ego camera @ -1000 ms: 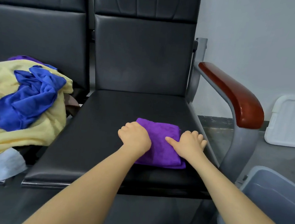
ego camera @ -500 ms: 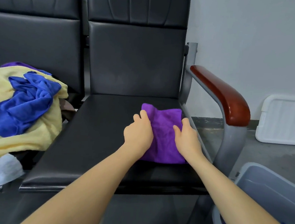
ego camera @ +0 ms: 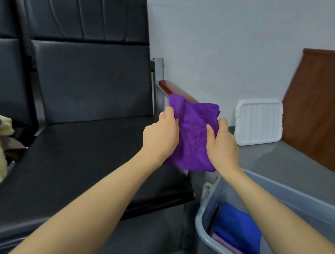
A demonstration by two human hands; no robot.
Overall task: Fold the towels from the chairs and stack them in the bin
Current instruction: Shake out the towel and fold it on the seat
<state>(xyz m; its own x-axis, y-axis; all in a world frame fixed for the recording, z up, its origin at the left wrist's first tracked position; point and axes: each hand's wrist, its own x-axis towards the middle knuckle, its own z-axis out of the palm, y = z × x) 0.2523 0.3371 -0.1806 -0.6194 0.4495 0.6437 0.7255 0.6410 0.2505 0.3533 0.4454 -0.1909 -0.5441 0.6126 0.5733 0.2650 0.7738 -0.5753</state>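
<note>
Purple folded microfibre towel [ego camera: 192, 135] hangs mid-frame, clear of the black padded chair seat [ego camera: 90, 160]; your left hand [ego camera: 160, 138] and right hand [ego camera: 222, 146] pinch its side edges with curled fingers, probably keeping the fold together above the grey plastic bin [ego camera: 222, 251] at lower right, where a blue folded towel [ego camera: 236, 228] already lies.

A white plastic lid [ego camera: 258, 121] with a ribbed face leans against the pale grey wall [ego camera: 230, 41] ahead of me, its lower edge on the grey floor [ego camera: 291, 160]. Just beside it, to its right, stands a brown wooden panel [ego camera: 324, 108], tilted in my view, its foot also on the floor; I think it is the side of a cabinet, though I see too little of it to be sure. The floor carries a dull sheen in front of the lid, and the wall above both is plain and bare.
</note>
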